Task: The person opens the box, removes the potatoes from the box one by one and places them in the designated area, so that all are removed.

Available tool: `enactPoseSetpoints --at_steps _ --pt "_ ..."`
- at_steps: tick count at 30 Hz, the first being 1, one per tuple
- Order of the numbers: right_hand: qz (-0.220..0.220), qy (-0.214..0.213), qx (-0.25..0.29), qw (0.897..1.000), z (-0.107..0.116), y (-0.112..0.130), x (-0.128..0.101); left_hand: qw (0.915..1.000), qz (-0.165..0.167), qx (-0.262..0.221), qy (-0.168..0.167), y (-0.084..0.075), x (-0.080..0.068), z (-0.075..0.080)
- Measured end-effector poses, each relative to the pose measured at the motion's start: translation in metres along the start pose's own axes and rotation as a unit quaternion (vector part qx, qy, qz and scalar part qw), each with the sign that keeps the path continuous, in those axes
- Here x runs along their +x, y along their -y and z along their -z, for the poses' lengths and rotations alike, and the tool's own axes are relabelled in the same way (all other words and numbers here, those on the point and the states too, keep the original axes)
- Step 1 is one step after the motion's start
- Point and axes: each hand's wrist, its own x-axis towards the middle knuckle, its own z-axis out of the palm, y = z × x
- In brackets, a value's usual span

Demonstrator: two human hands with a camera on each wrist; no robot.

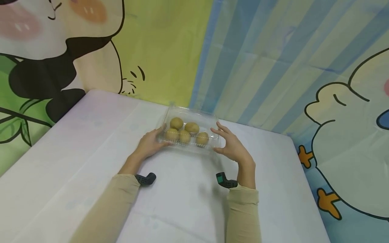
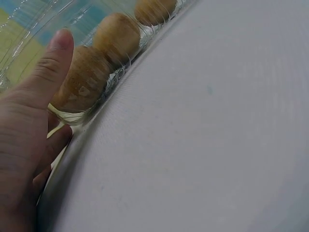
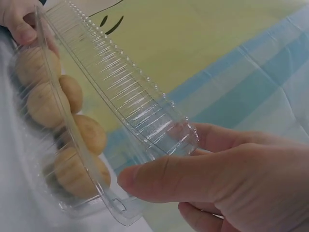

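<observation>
A clear plastic clamshell box (image 1: 212,118) with several brown round fruits (image 1: 192,127) stands near the far middle of the white table (image 1: 91,141). My left hand (image 1: 150,143) grips the box's left end, with the thumb (image 2: 46,72) against its wall beside the fruits (image 2: 116,36). My right hand (image 1: 232,145) is at the right end with its fingers spread. In the right wrist view the ribbed lid (image 3: 120,92) stands partly raised over the fruits (image 3: 43,104), its corner resting on the straight fingers of my right hand (image 3: 164,162).
A cartoon-printed cloth backdrop (image 1: 243,60) hangs close behind the box. The table's right edge (image 1: 307,175) runs near my right arm. A dark wrist camera sits on each forearm (image 1: 146,179) (image 1: 226,180).
</observation>
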Motion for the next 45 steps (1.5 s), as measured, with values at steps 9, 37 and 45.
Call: enactPoseSetpoints --at_steps 9,37,45 --pt "0.01 -0.001 0.039 0.999 0.0 -0.003 -0.001 1.0 0.004 -0.001 0.007 -0.002 0.002 0.001" --pt "0.023 0.003 0.153 0.988 0.004 0.001 -0.006 0.9999 -0.001 -0.014 -0.005 0.0 0.003 0.002" --pt "0.029 -0.009 0.165 0.986 0.017 0.027 -0.013 0.9997 -0.002 -0.021 -0.009 -0.002 0.004 0.004"
